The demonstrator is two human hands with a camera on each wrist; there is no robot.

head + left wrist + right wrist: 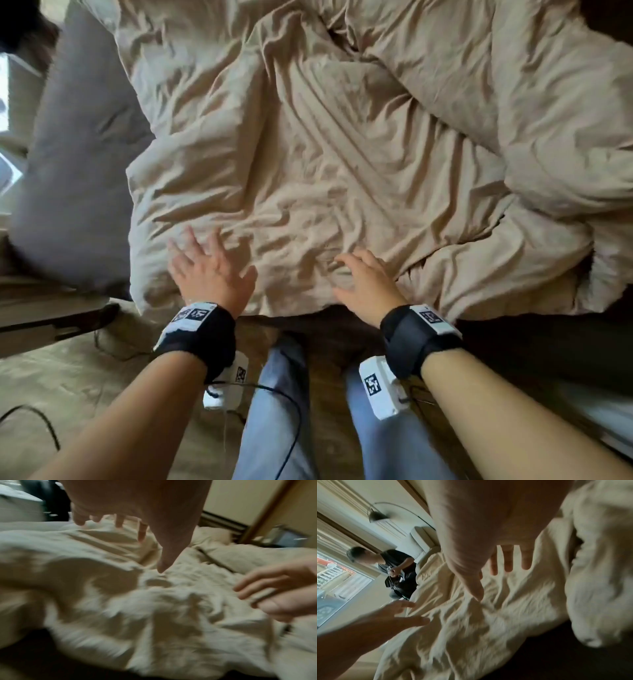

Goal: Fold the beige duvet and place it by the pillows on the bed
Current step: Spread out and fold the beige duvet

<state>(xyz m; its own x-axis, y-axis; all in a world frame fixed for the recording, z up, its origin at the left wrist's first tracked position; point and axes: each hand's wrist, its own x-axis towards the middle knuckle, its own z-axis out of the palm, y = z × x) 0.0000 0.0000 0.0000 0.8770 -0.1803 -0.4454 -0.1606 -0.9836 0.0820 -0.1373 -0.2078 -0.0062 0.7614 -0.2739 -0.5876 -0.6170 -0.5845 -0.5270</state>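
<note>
Two hands were out over one beige duvet (342,144), which lay crumpled across the bed w/ its near edge hanging off the side toward you. Your left hand (209,270) was spread wide, fingers straight & splayed, holding nothing; from the head view it sat on or just above the fabric near the duvet's near-left corner, can't tell which. Your right hand (364,279) was flat too, fingers relaxed & apart, nothing gripped, near the mid front edge; contact also unclear. The 2 hands were near each other, not touching. One grey pillow (78,154) lay at the left, beside the duvet. In the right wrist view, 1 other person (393,568) in dark clothes was by the far side of the bed, next to 1 window (335,586), w/ 1 arc lamp (376,516) above. Both wrist views were blurred.
</note>
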